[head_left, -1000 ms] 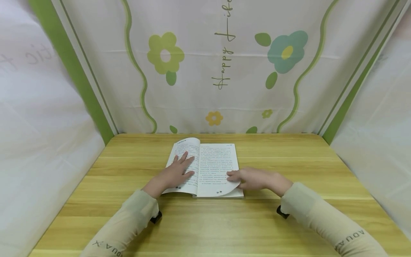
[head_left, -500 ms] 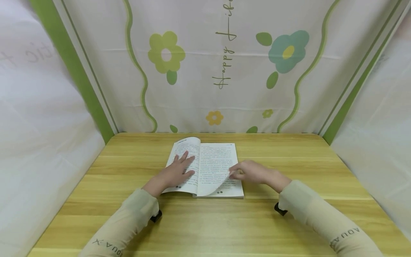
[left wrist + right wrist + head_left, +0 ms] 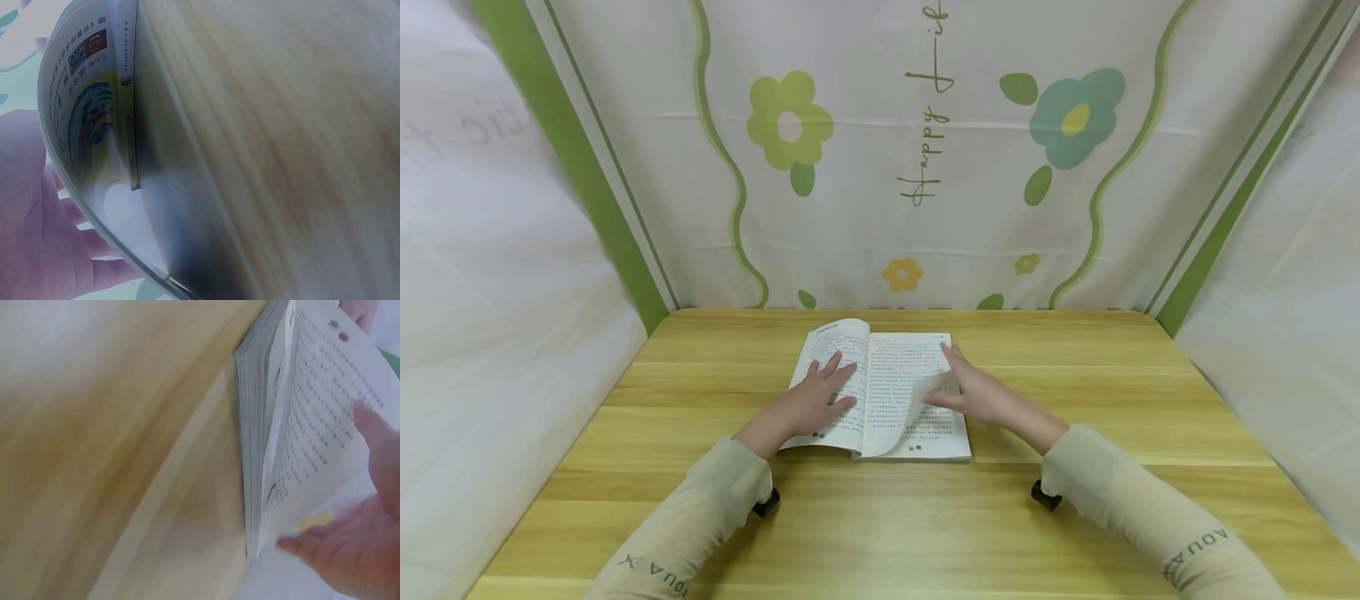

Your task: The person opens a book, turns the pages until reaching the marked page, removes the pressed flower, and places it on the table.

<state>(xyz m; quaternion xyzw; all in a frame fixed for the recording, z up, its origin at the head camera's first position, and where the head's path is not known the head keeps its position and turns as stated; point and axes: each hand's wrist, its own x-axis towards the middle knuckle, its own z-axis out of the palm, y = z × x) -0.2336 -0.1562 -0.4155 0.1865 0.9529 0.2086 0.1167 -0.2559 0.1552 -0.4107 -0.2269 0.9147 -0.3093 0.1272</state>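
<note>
An open paperback book [image 3: 898,354] lies on the table, its pages printed with lines of text. My left hand [image 3: 811,406] rests with spread, straight fingers on the left-hand pages, which bow upward. In the left wrist view, the curved cover [image 3: 94,134] shows a coloured picture and a square code on its underside, with my left hand beyond its edge. At the right page's outer edge is my right hand [image 3: 988,396], thumb and fingers spread apart. Its thumb touches a single lifted page [image 3: 325,406], whose lower corner curls up and leftward.
The wooden table [image 3: 880,525] extends around the book on all sides. A white curtain [image 3: 850,217] with flowers hangs behind its far edge, and pale curtains stand at left and right. A black wrist device [image 3: 1047,495] sits under the right sleeve.
My right hand has shifted forward along the page edge, and its fingers have spread from a pinch. The page corner is raised further toward the left. My left hand stays in place.
</note>
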